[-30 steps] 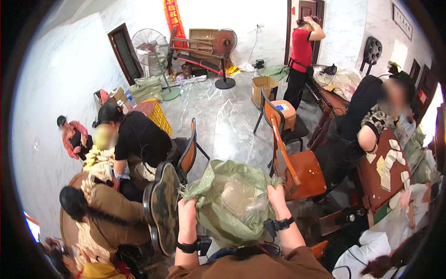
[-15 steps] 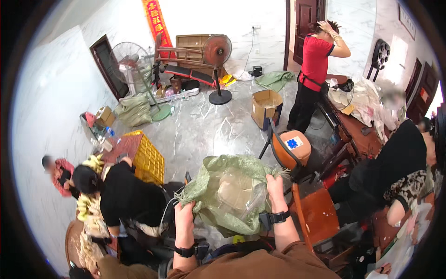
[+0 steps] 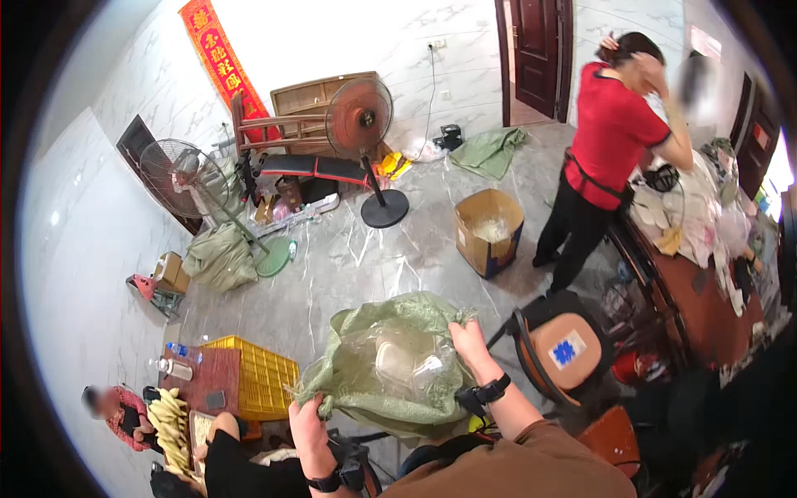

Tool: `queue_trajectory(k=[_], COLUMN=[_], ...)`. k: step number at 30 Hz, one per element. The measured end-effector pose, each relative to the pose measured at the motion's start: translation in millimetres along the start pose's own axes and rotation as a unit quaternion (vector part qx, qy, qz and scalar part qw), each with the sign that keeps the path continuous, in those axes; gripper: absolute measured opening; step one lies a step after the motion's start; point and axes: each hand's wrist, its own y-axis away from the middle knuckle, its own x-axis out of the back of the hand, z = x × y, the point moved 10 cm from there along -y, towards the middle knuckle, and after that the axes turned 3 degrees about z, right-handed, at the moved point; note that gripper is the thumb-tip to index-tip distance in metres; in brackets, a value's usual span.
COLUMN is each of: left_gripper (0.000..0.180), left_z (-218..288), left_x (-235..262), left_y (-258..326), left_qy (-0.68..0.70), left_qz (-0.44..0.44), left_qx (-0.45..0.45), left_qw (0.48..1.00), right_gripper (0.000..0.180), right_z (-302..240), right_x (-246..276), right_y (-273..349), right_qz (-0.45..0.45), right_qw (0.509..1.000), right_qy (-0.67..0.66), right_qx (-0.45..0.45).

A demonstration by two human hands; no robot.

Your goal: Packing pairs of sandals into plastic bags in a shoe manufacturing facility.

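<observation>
I hold a large green woven sack (image 3: 365, 390) open in front of me, with a clear plastic liner (image 3: 403, 361) inside its mouth. My left hand (image 3: 305, 419) grips the sack's near left rim. My right hand (image 3: 469, 342) grips the right rim, a black band on each wrist. The sack hangs above the grey marble floor.
A round brown stool (image 3: 564, 349) stands just right of me. A yellow crate (image 3: 261, 378) and seated people are at lower left. An open cardboard box (image 3: 490, 228), two standing fans (image 3: 361, 116), a person in red (image 3: 610, 141) by a cluttered table (image 3: 706, 290) lie ahead.
My view has swung to the right and forward; the seated people slid toward the lower left. Both hands keep hold of the sack, which is now carried further into the room.
</observation>
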Motion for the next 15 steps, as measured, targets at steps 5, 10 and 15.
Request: queue_trajectory(k=[5, 10, 15], left_gripper=[0.023, 0.021, 0.021], left_z=[6.1, -17.2, -7.8], left_x=[-73.4, -141.6, -245.8], left_y=[-133.3, -300.5, -418.6], left_qy=[-0.007, -0.072, -0.094], left_qz=[-0.001, -0.069, -0.09], left_qx=[0.03, 0.025, 0.052], left_qw=[1.0, 0.995, 0.99], right_gripper=[0.028, 0.034, 0.038], right_z=[-58.9, -93.1, -82.8], right_x=[-88.1, -140.5, -191.2], right_y=[-123.5, -253.5, -387.7], right_qz=[-0.075, 0.009, -0.041], right_qw=[0.997, 1.0, 0.994], right_qy=[-0.015, 0.006, -0.073], right_qx=[0.013, -0.026, -0.064])
